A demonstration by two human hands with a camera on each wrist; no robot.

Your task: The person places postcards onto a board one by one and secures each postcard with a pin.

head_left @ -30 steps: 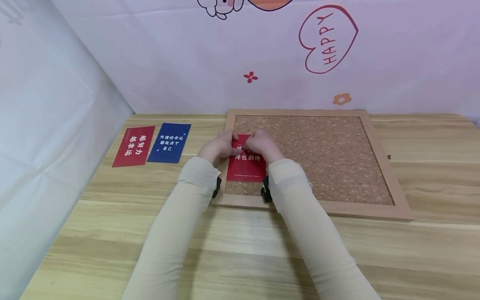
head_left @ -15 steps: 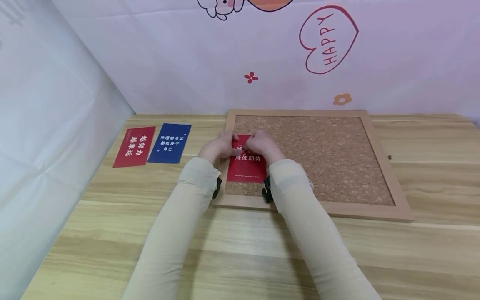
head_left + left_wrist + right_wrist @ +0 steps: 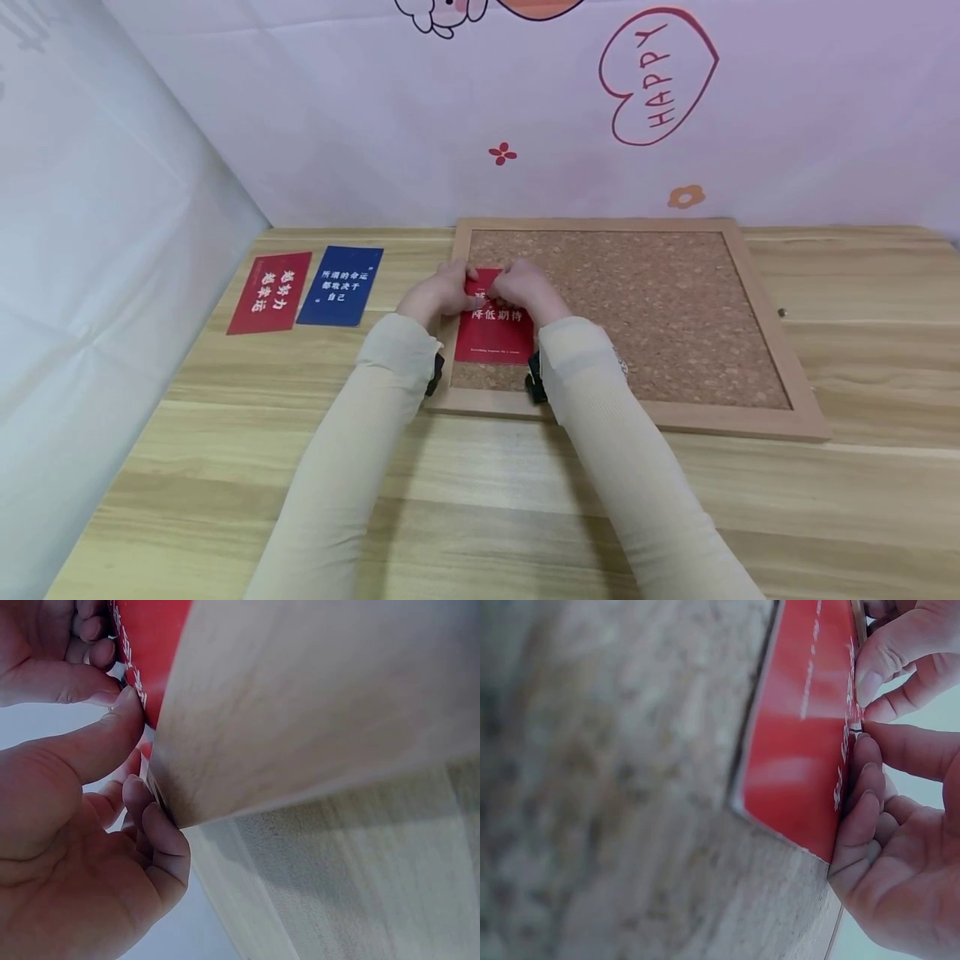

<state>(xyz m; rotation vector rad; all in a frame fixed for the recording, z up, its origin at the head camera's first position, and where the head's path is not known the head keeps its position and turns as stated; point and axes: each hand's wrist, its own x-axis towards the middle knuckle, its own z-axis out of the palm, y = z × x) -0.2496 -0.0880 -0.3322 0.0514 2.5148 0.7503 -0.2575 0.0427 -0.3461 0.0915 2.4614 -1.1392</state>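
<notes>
Changed almost nothing over the last second: kept the left hand (image 3: 441,293) and right hand (image 3: 527,288) close together, both curled narrow, over the red rectangular card with white lettering (image 3: 495,343), lying beneath them on the wood-framed brown corkboard (image 3: 667,308). Could not tell whether pinching anything. Suggested steady work at one spot.

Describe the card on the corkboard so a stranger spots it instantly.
Find the framed corkboard on the table. On its left, the left hand and right hand meet over a red card. Unlike the blue card and second red card, it's on the corkboard.
</notes>
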